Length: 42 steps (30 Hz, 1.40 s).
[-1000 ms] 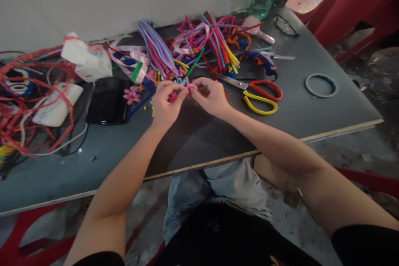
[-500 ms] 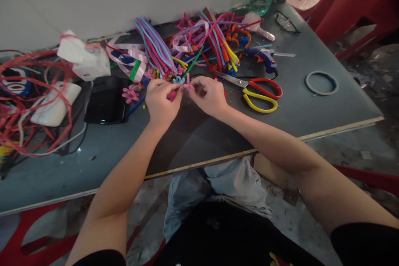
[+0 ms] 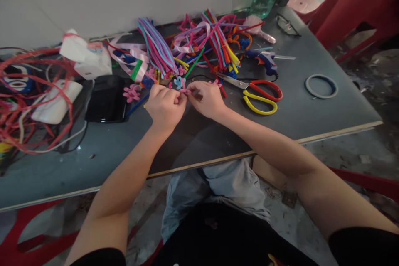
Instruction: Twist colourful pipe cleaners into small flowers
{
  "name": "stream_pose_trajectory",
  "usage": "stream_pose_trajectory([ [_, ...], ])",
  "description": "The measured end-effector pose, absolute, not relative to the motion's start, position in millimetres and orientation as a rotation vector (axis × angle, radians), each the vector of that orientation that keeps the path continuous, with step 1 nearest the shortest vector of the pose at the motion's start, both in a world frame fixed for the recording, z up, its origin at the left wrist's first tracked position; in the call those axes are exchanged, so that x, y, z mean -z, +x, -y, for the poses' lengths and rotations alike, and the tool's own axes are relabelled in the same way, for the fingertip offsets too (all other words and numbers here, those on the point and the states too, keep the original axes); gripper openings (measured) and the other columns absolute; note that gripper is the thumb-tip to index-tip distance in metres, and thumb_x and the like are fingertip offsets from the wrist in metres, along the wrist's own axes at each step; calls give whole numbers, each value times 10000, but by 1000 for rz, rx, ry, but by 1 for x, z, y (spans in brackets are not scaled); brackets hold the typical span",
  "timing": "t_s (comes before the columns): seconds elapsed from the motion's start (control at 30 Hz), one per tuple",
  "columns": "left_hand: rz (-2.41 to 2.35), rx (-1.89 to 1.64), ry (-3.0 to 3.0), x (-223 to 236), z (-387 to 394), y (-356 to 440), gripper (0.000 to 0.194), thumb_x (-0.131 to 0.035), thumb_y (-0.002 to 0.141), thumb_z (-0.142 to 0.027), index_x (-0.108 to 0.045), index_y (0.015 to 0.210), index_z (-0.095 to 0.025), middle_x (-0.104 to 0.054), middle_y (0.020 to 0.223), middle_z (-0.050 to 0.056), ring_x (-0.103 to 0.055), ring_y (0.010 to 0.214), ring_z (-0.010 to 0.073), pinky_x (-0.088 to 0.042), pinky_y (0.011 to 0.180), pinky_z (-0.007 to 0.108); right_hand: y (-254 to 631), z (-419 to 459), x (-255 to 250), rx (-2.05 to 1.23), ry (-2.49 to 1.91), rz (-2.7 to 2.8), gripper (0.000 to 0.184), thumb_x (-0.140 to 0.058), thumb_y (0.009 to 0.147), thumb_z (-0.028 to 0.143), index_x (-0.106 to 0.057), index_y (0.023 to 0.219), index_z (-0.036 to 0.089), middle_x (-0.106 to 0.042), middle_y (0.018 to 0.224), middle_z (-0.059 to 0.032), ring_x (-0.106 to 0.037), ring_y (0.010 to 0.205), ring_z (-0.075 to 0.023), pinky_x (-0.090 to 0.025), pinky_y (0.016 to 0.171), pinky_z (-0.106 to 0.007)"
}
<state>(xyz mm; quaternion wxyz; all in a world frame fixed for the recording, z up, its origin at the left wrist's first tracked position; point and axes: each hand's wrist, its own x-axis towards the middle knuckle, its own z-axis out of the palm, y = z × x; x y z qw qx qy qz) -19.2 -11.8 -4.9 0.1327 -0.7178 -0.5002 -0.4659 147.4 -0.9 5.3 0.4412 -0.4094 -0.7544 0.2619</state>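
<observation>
My left hand (image 3: 165,106) and my right hand (image 3: 205,99) meet over the grey table (image 3: 311,108), fingers curled, both pinching a small pink pipe-cleaner piece (image 3: 184,90) between them. Most of that piece is hidden by my fingers. Just beyond my fingertips lie a small blue pipe-cleaner flower (image 3: 178,82) and a pink one (image 3: 131,93). A heap of coloured pipe cleaners (image 3: 199,45) spreads behind them.
Red-and-yellow scissors (image 3: 260,93) and a blue glue gun (image 3: 263,59) lie right of my hands, a ring of tape (image 3: 321,86) farther right. A black phone (image 3: 107,99), white box (image 3: 85,58) and red cord tangle (image 3: 28,99) fill the left. Red chairs (image 3: 352,4) stand at right.
My hands have closed tighter together and shifted slightly toward me; the left fist now covers more of the pink piece. Nothing on the table moved.
</observation>
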Motion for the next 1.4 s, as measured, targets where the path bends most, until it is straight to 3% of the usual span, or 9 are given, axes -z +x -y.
stream_pose_trajectory([
  [0.13, 1397, 1343, -2178, 3, 13, -15, 280, -625, 897, -321, -634, 629, -241, -551, 554, 27, -594, 762, 227, -522, 745, 390, 148, 2, -8, -814, -1040, 1697, 331, -624, 913, 516, -618, 806, 202, -690, 794, -38, -612, 684, -136, -484, 637, -259],
  [0.23, 1407, 1431, -2257, -3, 16, -11, 222, -593, 956, -386, -761, 945, -242, -700, 737, 42, -615, 809, 215, -531, 841, 406, 148, -1, -10, -1053, -1087, 1456, 426, -669, 861, 624, -613, 823, 203, -675, 768, -24, -601, 591, -108, -450, 511, -227],
  [0.3, 1476, 1504, -2277, -6, 16, -10, 280, -580, 978, -413, -741, 1143, -252, -753, 889, 45, -622, 855, 206, -527, 892, 392, 148, -3, -11, -1227, -1075, 1314, 474, -695, 827, 666, -605, 823, 201, -674, 775, -21, -575, 531, -83, -392, 421, -206],
  [0.37, 1532, 1537, -2314, -7, 16, -12, 316, -605, 970, -453, -729, 1186, -257, -761, 959, 47, -625, 895, 208, -525, 906, 378, 148, -5, -11, -1364, -1024, 1206, 491, -724, 804, 670, -593, 817, 196, -678, 802, -18, -559, 505, -63, -351, 374, -192],
  [0.53, 1590, 1548, -2339, 0, 11, -17, 315, -709, 899, -526, -788, 1010, -242, -698, 817, 36, -645, 894, 212, -527, 836, 351, 148, -5, -10, -1564, -889, 1131, 475, -795, 767, 619, -593, 824, 192, -669, 767, 15, -596, 538, -56, -399, 397, -163],
  [0.73, 1577, 1576, -2333, -2, 10, -15, 259, -650, 956, -444, -789, 894, -235, -657, 719, 21, -625, 825, 192, -514, 800, 338, 149, -2, -10, -1339, -903, 1243, 428, -818, 758, 516, -701, 997, 181, -728, 829, -5, -623, 573, -78, -465, 451, -185],
  [0.93, 1583, 1520, -2222, 0, 9, -16, 140, -715, 895, -336, -795, 907, -222, -676, 704, 22, -614, 791, 194, -503, 759, 331, 150, 0, -7, -1057, -981, 1409, 252, -724, 829, 399, -722, 769, 154, -698, 663, -13, -636, 589, -110, -528, 577, -236],
  [1.1, 1499, 1449, -2160, 3, 9, -15, 190, -705, 893, -326, -742, 736, -225, -690, 658, 19, -577, 728, 188, -487, 735, 345, 147, 3, -2, -883, -995, 1502, 184, -686, 829, 304, -720, 720, 160, -745, 752, -34, -680, 689, -138, -553, 670, -264],
  [1.4, 1399, 1403, -2155, 2, 13, -13, 233, -646, 927, -305, -716, 719, -228, -718, 677, 33, -572, 732, 196, -486, 741, 361, 145, 4, -3, -981, -993, 1465, 155, -708, 822, 272, -698, 705, 170, -740, 741, -24, -690, 702, -137, -565, 664, -252],
])
